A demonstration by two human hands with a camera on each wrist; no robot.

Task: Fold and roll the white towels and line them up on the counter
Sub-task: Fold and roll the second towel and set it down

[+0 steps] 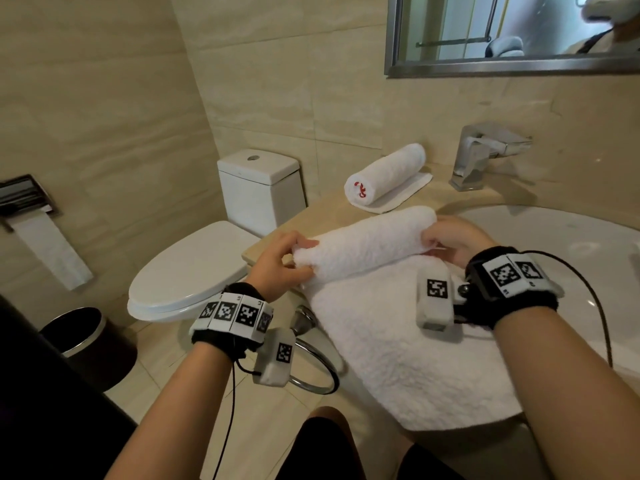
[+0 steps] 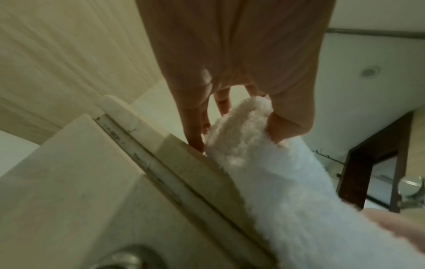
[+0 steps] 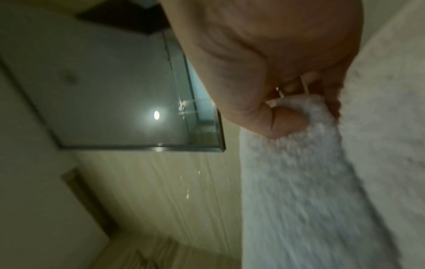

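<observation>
A white fluffy towel (image 1: 391, 344) lies over the counter's front edge, its far part rolled into a thick tube (image 1: 367, 245). My left hand (image 1: 284, 261) pinches the roll's left end (image 2: 239, 134) between thumb and fingers. At the roll's right end (image 3: 306, 131), my right hand (image 1: 450, 242) grips the cloth with curled fingers. Behind, a finished rolled towel (image 1: 386, 174) with a red mark on its end rests on the beige counter (image 1: 311, 216).
A chrome faucet (image 1: 485, 150) stands at the back above the white sink basin (image 1: 554, 244). Left of the counter are a toilet (image 1: 194, 268), a dark bin (image 1: 86, 341) and a paper holder (image 1: 27, 199). A chrome towel ring (image 1: 315, 368) hangs below the counter edge.
</observation>
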